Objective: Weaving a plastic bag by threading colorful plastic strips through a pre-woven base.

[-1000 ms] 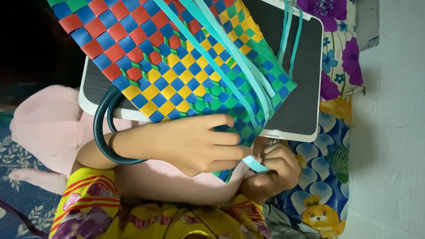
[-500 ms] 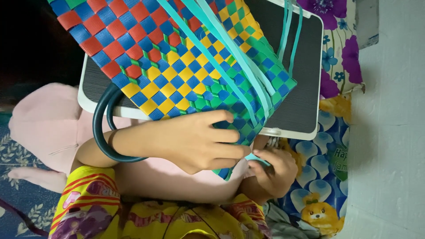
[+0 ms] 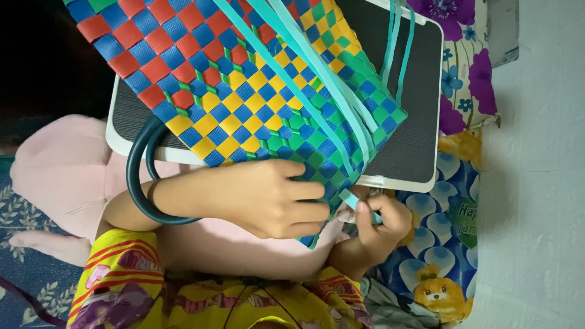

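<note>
Hands at the near corner of a half-woven basket, one pinning, one pinching.

My left hand [image 3: 268, 198] lies flat and spread on the woven basket [image 3: 244, 91], pressing its lower corner down so the weave does not slide; its grip clasps nothing. My right hand [image 3: 375, 228], just beside it at the basket's edge, has its grip clenched on the end of a pale teal strip [image 3: 356, 201], thumb on top, so the strip stays taut. A dark tube handle [image 3: 137, 176] loops round my left wrist. The basket leans across a small worktop [image 3: 420, 134] with a dark ribbed top and white rim, set over my lap. Further loose teal strips [image 3: 317, 67] trail up across the weave. Beyond lies flowered bedding [image 3: 463, 79].
</note>
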